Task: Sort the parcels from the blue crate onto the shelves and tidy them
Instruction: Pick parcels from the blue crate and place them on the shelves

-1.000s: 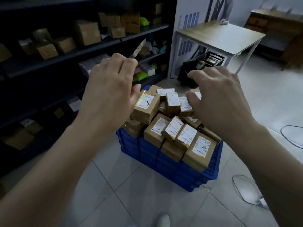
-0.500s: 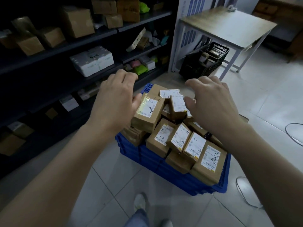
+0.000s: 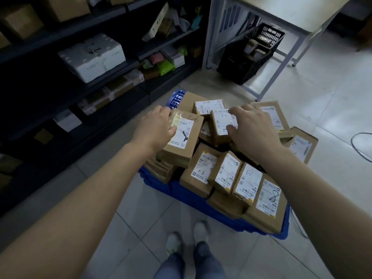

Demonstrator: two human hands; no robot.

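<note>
Pale floor tiles (image 3: 141,218) run beneath both arms, and dark shelving (image 3: 50,101) stands beyond the left hand (image 3: 155,127). On it is a white foam box (image 3: 92,57) up and away from that hand's knuckles. Ahead of the right hand (image 3: 253,127) is a white-framed table (image 3: 281,15) with a black plastic basket (image 3: 241,63) under it. A cable (image 3: 360,141) curls on the tiles out past the right wrist.

The table is cut off by the top edge. The lowest shelves are too dark to read. The blue crate (image 3: 181,190) sits on the floor under both hands, mostly buried: only its near wall and a far corner beyond the left fingers show. Printed label text is blurred.

Brown cardboard parcels (image 3: 227,174) are heaped above the crate's rim, each with a white label, several with handwritten marks. The left hand holds a taped parcel (image 3: 185,141) at the top of the heap, fingers curled over its shiny taped corner and thumb lying on the label. The right hand is spread with bent fingers over a small parcel (image 3: 220,127) just beside it, thumb on the label's edge. I cannot tell whether it has a real grip. Parcels under the right palm are hidden.
</note>
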